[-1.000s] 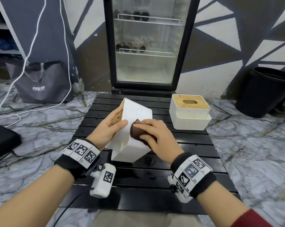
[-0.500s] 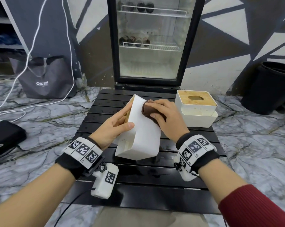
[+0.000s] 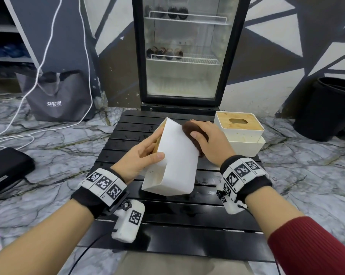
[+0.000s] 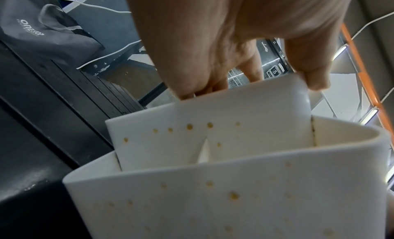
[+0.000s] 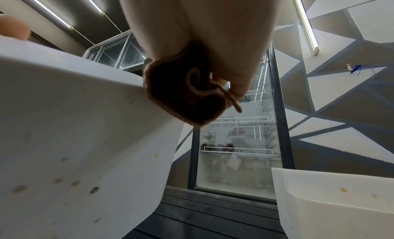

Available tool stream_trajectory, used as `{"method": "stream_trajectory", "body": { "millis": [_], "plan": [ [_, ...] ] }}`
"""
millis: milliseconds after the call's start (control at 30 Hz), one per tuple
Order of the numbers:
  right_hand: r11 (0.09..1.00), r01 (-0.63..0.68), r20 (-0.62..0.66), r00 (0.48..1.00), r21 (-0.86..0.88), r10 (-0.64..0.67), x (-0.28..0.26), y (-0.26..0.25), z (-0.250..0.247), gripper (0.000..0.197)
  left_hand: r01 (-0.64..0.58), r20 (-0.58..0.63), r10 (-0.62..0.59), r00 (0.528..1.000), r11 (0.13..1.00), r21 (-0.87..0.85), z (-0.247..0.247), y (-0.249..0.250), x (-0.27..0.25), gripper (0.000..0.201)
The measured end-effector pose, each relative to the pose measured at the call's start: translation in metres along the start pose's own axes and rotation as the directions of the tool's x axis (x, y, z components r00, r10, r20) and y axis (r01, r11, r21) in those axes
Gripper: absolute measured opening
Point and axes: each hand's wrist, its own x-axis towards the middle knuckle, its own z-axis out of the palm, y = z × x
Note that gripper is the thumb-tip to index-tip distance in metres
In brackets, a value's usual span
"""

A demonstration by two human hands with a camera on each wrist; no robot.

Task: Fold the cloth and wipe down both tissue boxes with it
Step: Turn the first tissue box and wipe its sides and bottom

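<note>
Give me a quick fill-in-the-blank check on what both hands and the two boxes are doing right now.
1. The right hand presses the brown ____ against the tilted box.
2. The ____ hand steadies that box.
3. The other box stands upright on the black ____, nearer the right hand.
4. Its lid is made of ____.

Missing words: cloth; left; table; wood
</note>
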Motion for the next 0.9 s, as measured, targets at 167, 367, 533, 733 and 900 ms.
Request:
{"method": "stream_trajectory", "body": {
  "millis": [167, 367, 533, 733, 900],
  "plan": [
    [0.999, -0.04, -0.006, 0.999, 0.014, 0.04, -0.007, 0.006, -0.005, 0.036, 0.007, 0.022, -0.007, 1.0, 1.0, 0.018, 0.0, 0.002, 0.0, 0.067],
    [0.999, -0.03, -0.04, 0.999, 0.042, 0.032, -0.025, 0.014, -0.01, 0.034, 0.006, 0.023, -0.007, 1.0, 1.0, 0.019, 0.001, 0.007, -0.002, 0.084],
    [0.985, 0.152, -0.027, 0.988, 0.082, -0.151, -0.045, -0.007, -0.005, 0.033, 0.003, -0.02, -0.003, 1.0, 1.0, -0.017, 0.0, 0.008, 0.0, 0.103],
    [0.941, 0.338, 0.053, 0.94, -0.009, -0.337, -0.056, -0.032, 0.008, 0.035, -0.012, 0.004, 0.012, 1.0, 0.999, 0.033, 0.003, 0.004, 0.004, 0.079],
    [0.941, 0.339, 0.025, 0.94, -0.01, -0.339, -0.054, -0.035, 0.012, 0.035, -0.045, 0.069, 0.039, 0.997, 0.996, 0.077, 0.007, 0.004, 0.004, 0.065]
  ]
}}
